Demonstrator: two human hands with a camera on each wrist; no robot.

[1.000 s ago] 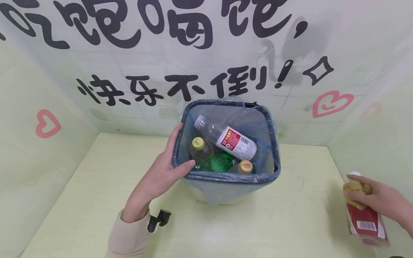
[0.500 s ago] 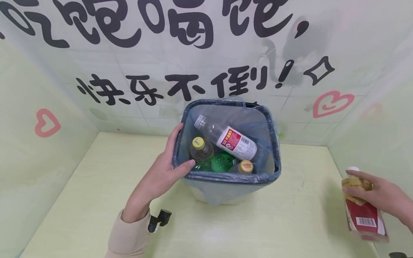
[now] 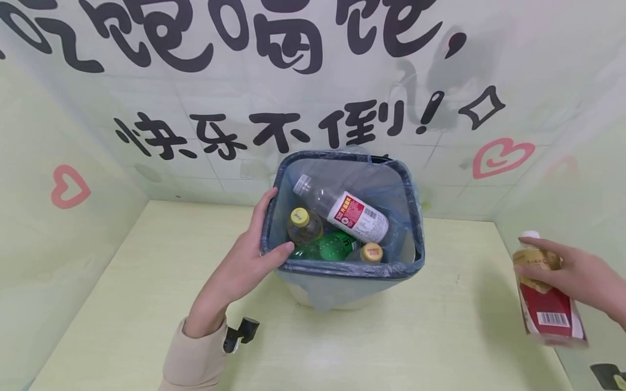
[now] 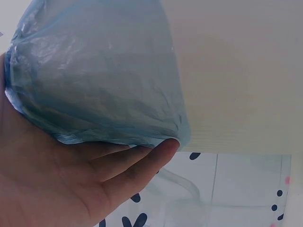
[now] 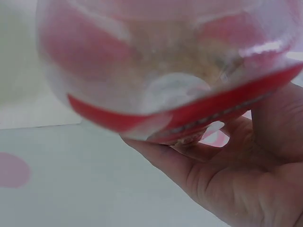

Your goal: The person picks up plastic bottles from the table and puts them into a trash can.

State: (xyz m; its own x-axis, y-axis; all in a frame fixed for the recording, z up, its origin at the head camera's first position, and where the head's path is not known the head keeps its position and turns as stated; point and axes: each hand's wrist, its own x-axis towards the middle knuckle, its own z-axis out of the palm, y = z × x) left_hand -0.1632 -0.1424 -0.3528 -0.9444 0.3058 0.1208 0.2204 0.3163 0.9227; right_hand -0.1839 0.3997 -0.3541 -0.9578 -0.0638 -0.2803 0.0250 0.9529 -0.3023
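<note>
A trash bin [image 3: 342,293] lined with a translucent blue bag stands against the back wall in the head view. My left hand [image 3: 249,252] holds its left side, the thumb at the rim's front corner and the fingers along the outside. The left wrist view shows those fingers [image 4: 137,175] against the bag [image 4: 109,80]. On the far right, my right hand [image 3: 582,282] grips a plastic bottle [image 3: 543,309] with a white cap and a red and gold label. The bottle is tilted and held off the table; its base [image 5: 170,56] fills the right wrist view.
Inside the bin lie a clear bottle [image 3: 362,217] with a red and white label, a yellow-capped bottle [image 3: 299,218], a green bottle [image 3: 337,246] and an orange-capped bottle [image 3: 373,252]. Printed panels rise around the pale table [image 3: 440,326] at the back and both sides.
My right hand has lifted the bottle and brought it slightly left and farther from me. My left hand and the bin have stayed in place.
</note>
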